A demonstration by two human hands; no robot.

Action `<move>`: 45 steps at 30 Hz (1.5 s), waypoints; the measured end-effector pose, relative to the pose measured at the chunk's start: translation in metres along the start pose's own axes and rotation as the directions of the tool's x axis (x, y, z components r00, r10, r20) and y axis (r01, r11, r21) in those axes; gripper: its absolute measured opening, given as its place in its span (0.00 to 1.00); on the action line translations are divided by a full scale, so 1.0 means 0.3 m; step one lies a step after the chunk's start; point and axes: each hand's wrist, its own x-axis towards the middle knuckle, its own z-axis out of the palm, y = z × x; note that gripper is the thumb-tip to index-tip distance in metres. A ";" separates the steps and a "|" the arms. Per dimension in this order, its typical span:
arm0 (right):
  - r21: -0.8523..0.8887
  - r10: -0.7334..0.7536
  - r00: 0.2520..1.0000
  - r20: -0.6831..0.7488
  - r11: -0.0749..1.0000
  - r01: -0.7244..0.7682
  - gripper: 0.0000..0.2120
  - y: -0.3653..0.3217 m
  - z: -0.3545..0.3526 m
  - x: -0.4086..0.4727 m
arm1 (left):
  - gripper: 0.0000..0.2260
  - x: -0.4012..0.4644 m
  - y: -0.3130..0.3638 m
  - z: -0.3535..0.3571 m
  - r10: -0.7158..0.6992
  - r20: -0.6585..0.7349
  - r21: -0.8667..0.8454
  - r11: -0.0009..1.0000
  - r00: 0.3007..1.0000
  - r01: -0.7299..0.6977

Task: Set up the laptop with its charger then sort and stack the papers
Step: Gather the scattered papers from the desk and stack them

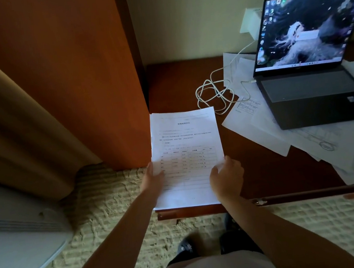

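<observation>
Head view: both hands on a stack of printed papers at the near-left corner of a dark wooden desk. Left hand grips the stack's left edge, thumb on top of the sheet. Right hand rests on the lower right part of the stack, fingers curled over its edge; whether it pinches or just presses, can't tell from this angle. The stack's near edge sits just about at the desk's front edge. Top sheet shows a title, text lines and a table.

Laptop at far right of the desk, lid open, screen lit with desktop wallpaper. White charger cable loops in coils on the desk left of the laptop, one end plugged into the laptop's left side, the other running up to a white adapter on the wall. Loose papers spread messily under and around the laptop, overlapping, well apart from the held stack.

Left of the desk: an orange-brown wooden panel, then a tan curtain. Beige textured carpet below.
</observation>
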 end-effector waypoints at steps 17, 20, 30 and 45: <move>-0.029 -0.033 0.997 0.066 0.999 0.035 0.26 -0.004 -0.084 0.001 | 0.24 -0.036 0.042 -0.002 0.076 0.047 0.096 0.992 0.996 -0.081; 0.009 -0.048 0.997 0.059 0.999 0.048 0.25 -0.008 -0.110 -0.013 | 0.28 -0.084 0.053 0.003 0.182 -0.010 0.320 0.932 0.983 -0.169; 0.057 -0.102 0.993 0.062 0.994 0.098 0.25 0.044 -0.218 -0.045 | 0.21 -0.278 0.131 0.103 0.440 0.041 0.473 0.782 0.897 -0.405; 0.008 -0.285 0.958 -0.035 0.958 0.286 0.24 0.610 -0.679 -0.050 | 0.19 -0.735 0.236 0.591 0.498 0.181 0.573 0.647 0.848 -0.502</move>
